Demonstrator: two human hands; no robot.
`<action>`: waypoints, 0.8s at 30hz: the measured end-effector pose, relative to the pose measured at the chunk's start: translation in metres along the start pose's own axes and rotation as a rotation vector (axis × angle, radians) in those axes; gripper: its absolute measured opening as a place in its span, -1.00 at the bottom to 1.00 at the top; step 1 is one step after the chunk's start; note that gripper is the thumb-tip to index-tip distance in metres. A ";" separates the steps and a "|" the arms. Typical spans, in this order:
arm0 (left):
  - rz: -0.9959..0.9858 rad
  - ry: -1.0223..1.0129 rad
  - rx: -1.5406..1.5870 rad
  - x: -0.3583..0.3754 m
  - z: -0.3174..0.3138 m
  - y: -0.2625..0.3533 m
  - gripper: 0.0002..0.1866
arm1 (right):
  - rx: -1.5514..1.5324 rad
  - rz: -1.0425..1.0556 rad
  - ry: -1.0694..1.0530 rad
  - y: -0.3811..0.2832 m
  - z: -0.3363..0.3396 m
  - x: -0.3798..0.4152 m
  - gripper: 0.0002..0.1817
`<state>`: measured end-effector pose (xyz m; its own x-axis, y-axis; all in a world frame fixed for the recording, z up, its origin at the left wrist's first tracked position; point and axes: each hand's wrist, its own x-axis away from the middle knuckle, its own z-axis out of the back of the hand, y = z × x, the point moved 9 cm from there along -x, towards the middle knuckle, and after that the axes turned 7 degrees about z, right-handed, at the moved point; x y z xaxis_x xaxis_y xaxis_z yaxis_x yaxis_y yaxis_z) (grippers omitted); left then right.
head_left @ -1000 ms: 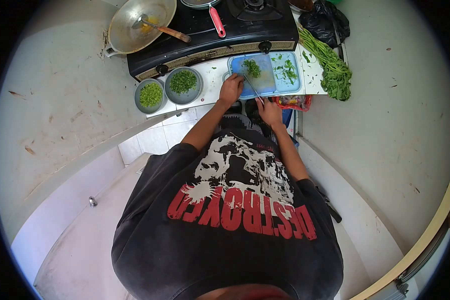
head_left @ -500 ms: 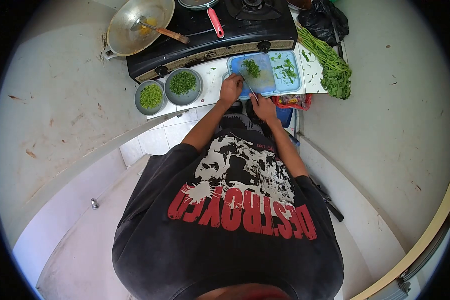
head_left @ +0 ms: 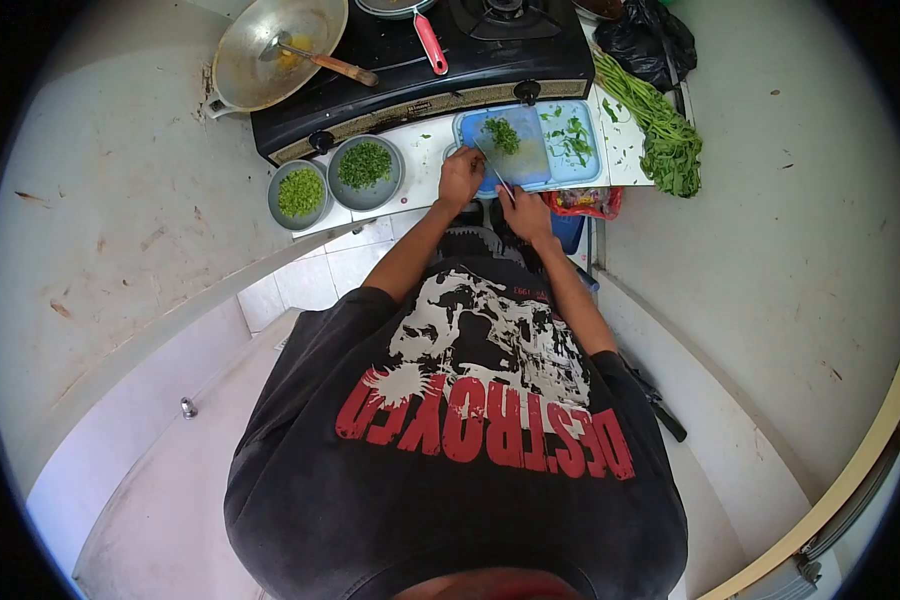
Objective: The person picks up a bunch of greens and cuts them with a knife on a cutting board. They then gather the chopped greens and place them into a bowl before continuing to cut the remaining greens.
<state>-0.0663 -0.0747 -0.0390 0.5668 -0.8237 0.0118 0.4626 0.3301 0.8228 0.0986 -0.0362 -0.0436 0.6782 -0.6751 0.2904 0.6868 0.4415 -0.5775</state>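
My right hand is closed round the handle of a knife, whose blade slants up and left over the blue cutting board. At the board's left edge, my left hand is closed, its fingertips bent near the blade's tip; what they hold, if anything, is hidden. Just beyond the blade lies a small heap of chopped green leaves. Loose leaf pieces are scattered on the light blue tray to the right.
Left of the board stand a bowl of dark chopped greens and a bowl of paler ones. Behind are a black stove and a wok with a ladle. Leafy stalks and a black plastic bag lie right.
The knife blade sits at a slightly different angle, its tip a little further left. Both hands stay in nearly the same place, and the heap looks unchanged.
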 end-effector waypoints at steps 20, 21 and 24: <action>0.016 -0.009 0.001 0.001 0.001 -0.003 -0.89 | 0.024 -0.029 -0.015 0.012 0.000 0.008 -0.41; 0.023 -0.012 -0.007 0.000 0.001 -0.002 -0.89 | 0.028 -0.010 -0.015 0.008 -0.004 0.005 -0.41; 0.024 -0.015 -0.016 0.001 0.001 -0.001 -0.88 | 0.024 -0.004 -0.003 0.003 -0.011 -0.004 -0.42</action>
<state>-0.0673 -0.0761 -0.0388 0.5678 -0.8222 0.0395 0.4598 0.3566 0.8133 0.0953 -0.0388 -0.0552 0.6763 -0.6750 0.2949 0.6955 0.4533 -0.5575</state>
